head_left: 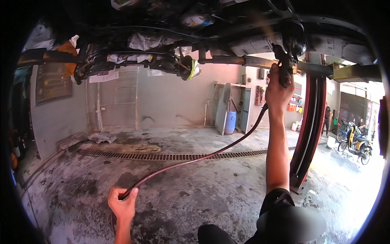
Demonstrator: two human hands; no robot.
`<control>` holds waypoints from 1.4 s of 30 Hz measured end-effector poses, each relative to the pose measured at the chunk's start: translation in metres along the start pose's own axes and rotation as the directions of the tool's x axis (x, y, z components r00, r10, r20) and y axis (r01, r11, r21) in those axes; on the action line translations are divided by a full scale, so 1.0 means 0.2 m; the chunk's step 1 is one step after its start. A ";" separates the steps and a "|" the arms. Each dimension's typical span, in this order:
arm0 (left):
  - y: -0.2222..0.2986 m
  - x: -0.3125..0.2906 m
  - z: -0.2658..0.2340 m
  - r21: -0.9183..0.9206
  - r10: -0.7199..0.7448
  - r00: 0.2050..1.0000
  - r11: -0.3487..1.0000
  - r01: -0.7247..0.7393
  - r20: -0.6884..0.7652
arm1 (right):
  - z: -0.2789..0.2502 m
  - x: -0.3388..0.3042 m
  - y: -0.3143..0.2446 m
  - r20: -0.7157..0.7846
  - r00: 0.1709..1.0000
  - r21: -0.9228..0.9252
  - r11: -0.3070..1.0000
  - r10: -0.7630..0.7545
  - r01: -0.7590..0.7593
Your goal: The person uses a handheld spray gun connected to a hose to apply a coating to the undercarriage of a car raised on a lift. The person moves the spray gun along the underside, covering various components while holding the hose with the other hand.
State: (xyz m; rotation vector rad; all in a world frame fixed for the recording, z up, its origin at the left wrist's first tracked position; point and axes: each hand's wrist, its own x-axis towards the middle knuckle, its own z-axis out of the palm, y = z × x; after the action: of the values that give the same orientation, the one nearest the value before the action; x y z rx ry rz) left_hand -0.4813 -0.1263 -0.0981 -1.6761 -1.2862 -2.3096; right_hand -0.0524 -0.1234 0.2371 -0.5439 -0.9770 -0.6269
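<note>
Raised overhead, my right hand (279, 87) is wrapped round a dark spray gun (286, 67), its tip pointing up at the blackened underside of a lifted vehicle (243, 24). A faint brownish mist shows above the tip. From the gun's grip a dark reddish hose (195, 159) sags down to the lower left. There my left hand (122, 201) is closed round it, thumb on top. White paper covering (254, 44) and a round dark part (298, 36) lie close to the gun. My fingers partly hide the gun's trigger.
A red lift post (308, 126) stands just right of my right arm, with lift arms (227, 60) under the vehicle. A floor drain grate (174, 156) crosses the stained concrete. Farther back are a blue barrel (230, 122), leaning panels, parked motorcycles (357, 142) and people at right.
</note>
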 end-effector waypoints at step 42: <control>-0.21 0.14 -0.56 -0.152 -0.289 0.903 0.925 0.349 0.318 | -0.06 0.23 -0.90 0.045 0.986 -0.504 0.848 -0.162 0.162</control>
State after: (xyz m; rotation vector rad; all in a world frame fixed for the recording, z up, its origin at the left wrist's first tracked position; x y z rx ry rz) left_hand -0.5997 -0.1559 -0.1116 -2.0785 -1.5256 -2.5240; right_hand -0.1531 -0.2684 0.2981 -0.9338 -0.8599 -1.0512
